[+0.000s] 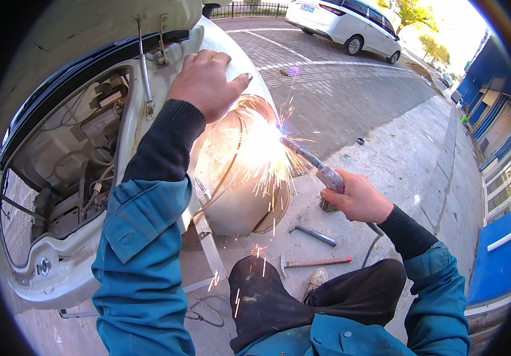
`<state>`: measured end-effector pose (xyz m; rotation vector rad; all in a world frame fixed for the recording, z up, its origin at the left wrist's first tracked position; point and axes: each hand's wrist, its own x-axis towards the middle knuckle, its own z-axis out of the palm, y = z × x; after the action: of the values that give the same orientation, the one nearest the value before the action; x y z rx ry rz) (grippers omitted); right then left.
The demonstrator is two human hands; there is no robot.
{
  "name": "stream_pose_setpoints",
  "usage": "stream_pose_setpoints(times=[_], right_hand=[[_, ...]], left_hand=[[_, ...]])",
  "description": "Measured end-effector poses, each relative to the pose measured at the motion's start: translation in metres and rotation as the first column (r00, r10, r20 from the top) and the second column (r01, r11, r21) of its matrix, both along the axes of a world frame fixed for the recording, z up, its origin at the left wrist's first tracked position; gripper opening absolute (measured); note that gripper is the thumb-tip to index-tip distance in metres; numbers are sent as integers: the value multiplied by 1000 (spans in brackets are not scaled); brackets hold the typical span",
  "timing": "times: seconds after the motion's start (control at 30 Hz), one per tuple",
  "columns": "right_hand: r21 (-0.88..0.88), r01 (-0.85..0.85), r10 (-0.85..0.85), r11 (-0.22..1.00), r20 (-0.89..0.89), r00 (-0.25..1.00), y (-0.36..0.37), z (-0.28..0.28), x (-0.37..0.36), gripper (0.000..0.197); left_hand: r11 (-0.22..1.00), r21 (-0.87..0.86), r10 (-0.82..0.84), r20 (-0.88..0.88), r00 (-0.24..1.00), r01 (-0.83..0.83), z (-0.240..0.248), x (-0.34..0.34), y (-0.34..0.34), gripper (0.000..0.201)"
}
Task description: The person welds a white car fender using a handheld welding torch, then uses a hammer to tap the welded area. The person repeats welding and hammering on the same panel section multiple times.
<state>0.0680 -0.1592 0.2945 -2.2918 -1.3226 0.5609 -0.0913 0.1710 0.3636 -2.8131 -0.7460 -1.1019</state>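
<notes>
My right hand [357, 197] is wrapped around the handle of a welding torch [312, 157], whose tip points left at the wheel-arch area of a white vehicle. A bright arc glows there, and sparks [273, 169] spray out and fall; the glare hides the spot being welded. Just above it, my left hand [207, 82] lies on the vehicle's fender, thumb stretched out, with nothing visible in it. Below the arc is a large pale curved panel [223, 193] with a thin cable [223, 193] across it.
A raised lid [83, 29] on a strut [144, 74] stands over the open bay at left. Two hammers lie on the pavement: one dark [315, 233], one with a red-ended handle [318, 262]. Sparks land near my knee [261, 279]. A white van [347, 26] is parked beyond.
</notes>
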Motion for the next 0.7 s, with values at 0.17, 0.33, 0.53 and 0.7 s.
stream_pose_setpoints(times=[0.17,0.33,0.53,0.7], right_hand=[[-8,42,-42,999,-53,998,-1,3,-3,31],[-6,36,-36,999,-56,998,0,4,-5,30],[-12,27,-27,1000,-60,998,2,3,-4,29],[-26,32,-34,999,-61,998,3,4,-4,28]], left_hand=[[1000,0,-4,-13,1000,4,2,-1,-1,66],[1000,-2,18,-5,1000,-18,1,1,-3,65],[1000,11,26,-22,999,-25,1,2,-1,68],[999,16,29,-16,999,-29,0,2,-1,65]])
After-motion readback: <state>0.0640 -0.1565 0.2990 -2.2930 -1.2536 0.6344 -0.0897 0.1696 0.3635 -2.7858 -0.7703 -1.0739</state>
